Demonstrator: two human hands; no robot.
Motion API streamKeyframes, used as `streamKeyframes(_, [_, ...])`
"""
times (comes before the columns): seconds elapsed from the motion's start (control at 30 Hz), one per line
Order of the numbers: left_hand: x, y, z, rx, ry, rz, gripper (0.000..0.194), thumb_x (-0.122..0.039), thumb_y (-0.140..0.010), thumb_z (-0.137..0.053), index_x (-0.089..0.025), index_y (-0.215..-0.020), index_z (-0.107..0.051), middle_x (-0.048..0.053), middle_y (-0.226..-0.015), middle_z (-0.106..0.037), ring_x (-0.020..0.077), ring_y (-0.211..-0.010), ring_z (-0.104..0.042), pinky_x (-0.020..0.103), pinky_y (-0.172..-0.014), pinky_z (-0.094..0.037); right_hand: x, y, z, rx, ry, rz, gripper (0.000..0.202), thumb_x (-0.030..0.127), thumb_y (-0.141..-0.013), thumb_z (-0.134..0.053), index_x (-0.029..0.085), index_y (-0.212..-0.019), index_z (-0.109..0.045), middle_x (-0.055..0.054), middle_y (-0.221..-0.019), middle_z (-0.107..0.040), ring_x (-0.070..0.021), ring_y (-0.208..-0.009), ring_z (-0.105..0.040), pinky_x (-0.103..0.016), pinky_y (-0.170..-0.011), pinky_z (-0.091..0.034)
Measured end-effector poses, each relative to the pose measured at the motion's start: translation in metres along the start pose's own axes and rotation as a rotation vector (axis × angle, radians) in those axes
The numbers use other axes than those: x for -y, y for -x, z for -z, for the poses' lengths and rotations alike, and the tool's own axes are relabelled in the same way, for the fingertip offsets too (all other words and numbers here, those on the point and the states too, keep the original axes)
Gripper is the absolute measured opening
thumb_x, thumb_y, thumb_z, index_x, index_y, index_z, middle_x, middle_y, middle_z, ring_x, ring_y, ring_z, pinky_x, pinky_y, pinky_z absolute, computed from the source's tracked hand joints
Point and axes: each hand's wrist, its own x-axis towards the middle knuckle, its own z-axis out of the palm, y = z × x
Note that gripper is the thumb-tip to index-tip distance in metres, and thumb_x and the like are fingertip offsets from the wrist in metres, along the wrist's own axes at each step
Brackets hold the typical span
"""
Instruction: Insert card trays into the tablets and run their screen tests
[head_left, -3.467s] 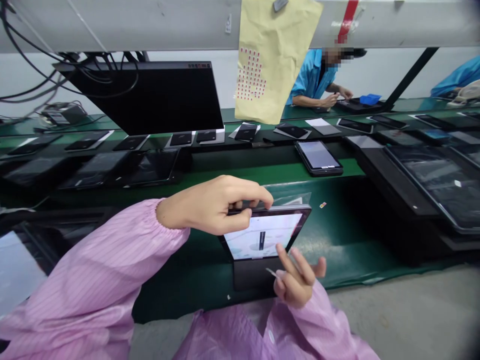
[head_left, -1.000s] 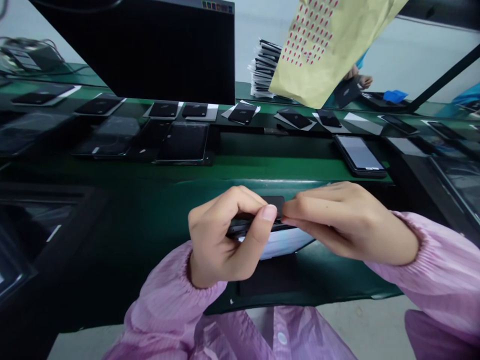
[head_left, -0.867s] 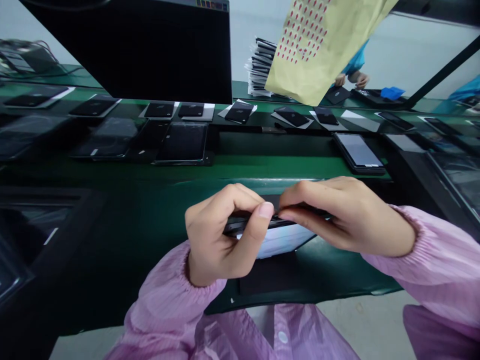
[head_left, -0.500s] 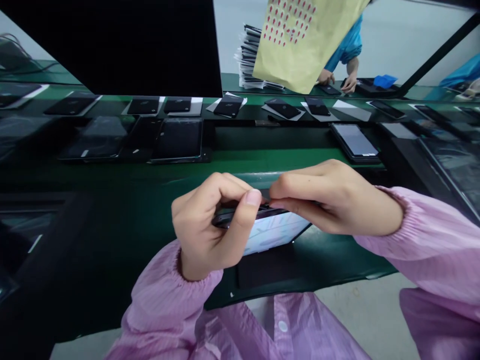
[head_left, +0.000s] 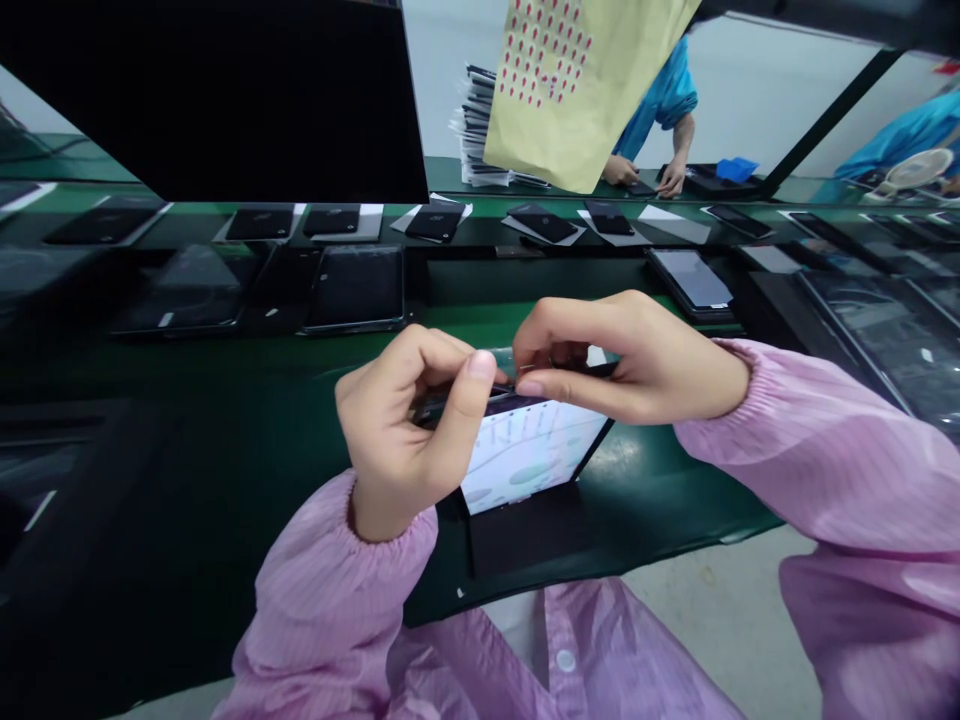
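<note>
A tablet (head_left: 532, 450) with a lit, whitish screen stands tilted on its edge above a dark flat pad (head_left: 525, 540) near the front of the green table. My left hand (head_left: 416, 425) is closed round its upper left part, thumb on the top edge. My right hand (head_left: 607, 360) pinches at the middle of that top edge, thumb and forefinger pressed together. Whatever small part lies between those fingertips is too hidden to make out. The back of the tablet is out of sight.
A big black panel (head_left: 225, 100) hangs at the upper left, beside a yellow paper (head_left: 570, 90). Dark devices on papers line the rear shelf (head_left: 465, 250). One tablet with a pale screen (head_left: 691, 280) lies right. Behind, a person in blue works with both hands.
The tablet has tipped more upright and shows more of its lit screen. Both hands have risen slightly, and the right hand has shifted left. The whole view has moved a little.
</note>
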Motion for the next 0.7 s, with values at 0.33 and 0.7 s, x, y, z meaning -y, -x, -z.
streamKeyframes(0.33, [-0.0085,-0.0003,-0.0033,-0.026,-0.022,0.077,0.022,-0.026,-0.089,-0.058,-0.023,-0.068,-0.051,-0.006,-0.06,-0.058,0.008,-0.051,-0.052,0.027,-0.048,-0.043,-0.0009,-0.0029,0.0001,0.088,0.123,-0.017,0.015,0.023,-0.1,-0.042,0.018,-0.089,-0.052,0.004,-0.075,-0.053,-0.0047,-0.06,-0.044,-0.018,-0.06,-0.04])
streamKeyframes(0.7, [0.0005,-0.003,-0.0013,-0.002,0.005,-0.013,0.02,-0.023,-0.09,-0.06,-0.022,-0.071,-0.055,-0.007,-0.058,-0.057,0.0072,-0.049,-0.053,0.025,-0.049,-0.04,-0.0058,-0.0011,-0.0005,0.042,0.122,0.017,0.017,0.03,-0.1,-0.044,0.018,-0.09,-0.051,0.006,-0.074,-0.053,-0.0036,-0.061,-0.047,-0.018,-0.062,-0.038])
